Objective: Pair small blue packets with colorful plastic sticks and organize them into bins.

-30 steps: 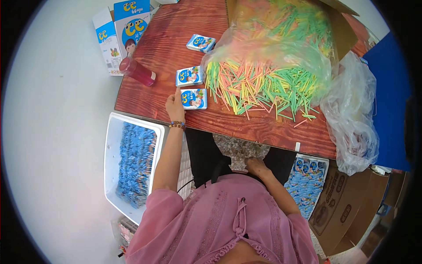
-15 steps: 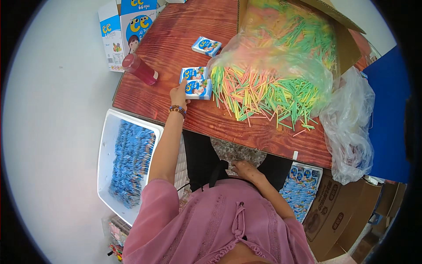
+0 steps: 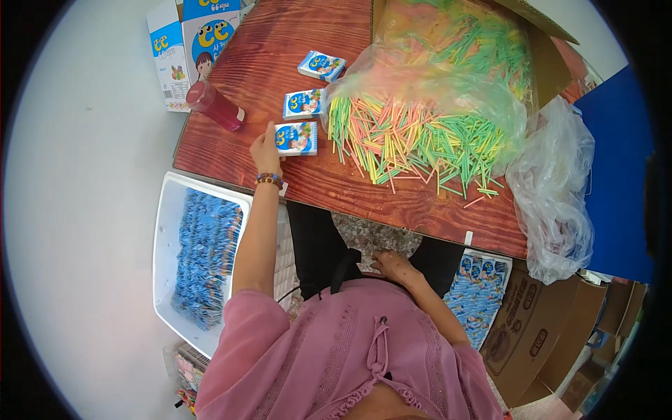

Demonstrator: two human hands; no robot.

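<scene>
My left hand (image 3: 267,150) grips the left edge of a blue-and-white candy packet (image 3: 297,138), thumb uppermost, at the table's near left part. Just beyond it lies a second candy packet (image 3: 303,103), apart from the held one. A third packet (image 3: 322,66) sits farther back, slightly turned. To the right of these, a heap of thin pink, yellow and green sticks (image 3: 420,143) spills from a clear plastic bag (image 3: 434,91). Low over my lap rests my right hand (image 3: 393,266), fingers loosely apart, with nothing visible in it.
A pink-red bottle (image 3: 215,106) lies at the table's left edge by printed cartons (image 3: 201,42). Left below stands a white tub (image 3: 162,259) of blue packets; another packet-filled container (image 3: 478,294) is at lower right. Crumpled plastic (image 3: 553,189) hangs over the right edge beside brown cardboard (image 3: 535,336).
My left hand has drawn the nearest packet left and clear of the second one, which it overlapped before. The view has shifted slightly. My right hand stays on my lap.
</scene>
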